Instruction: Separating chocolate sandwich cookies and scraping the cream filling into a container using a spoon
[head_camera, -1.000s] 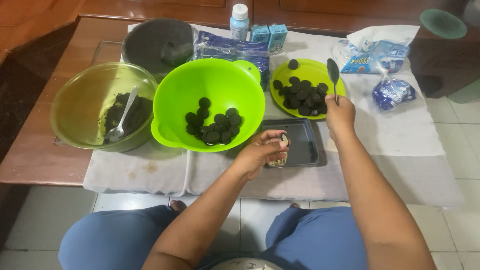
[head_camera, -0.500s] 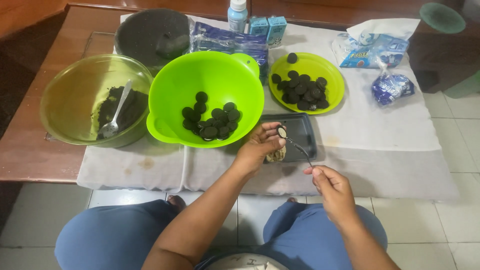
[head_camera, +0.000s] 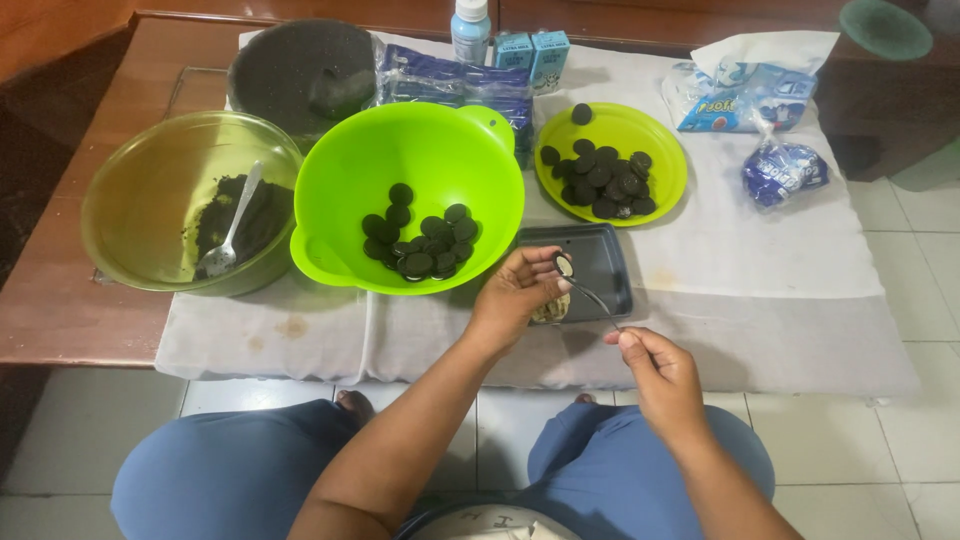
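My left hand (head_camera: 515, 295) holds a dark round cookie half (head_camera: 564, 265) with white cream on its face, over the near edge of a small dark tray (head_camera: 606, 262). My right hand (head_camera: 655, 375) pinches the handle of a thin metal spoon (head_camera: 585, 291) whose tip rests on that cookie half. Pale cream scrapings lie on the tray just under my left fingers. A large bright green bowl (head_camera: 345, 170) left of the tray holds several dark cookie halves (head_camera: 420, 240). A green plate (head_camera: 665, 160) behind the tray carries a pile of whole dark cookies (head_camera: 600, 180).
An olive glass bowl (head_camera: 130, 200) with dark crumbs and a spoon (head_camera: 228, 235) stands at the left. A dark pot (head_camera: 290, 70), blue packets (head_camera: 455, 85), a bottle (head_camera: 470, 28) and tied bags (head_camera: 780, 170) line the back. A white cloth (head_camera: 780, 300) covers the low wooden table.
My right hand came back from the green plate to the tray and put the spoon against the cookie half in my left hand. The view shifted slightly.
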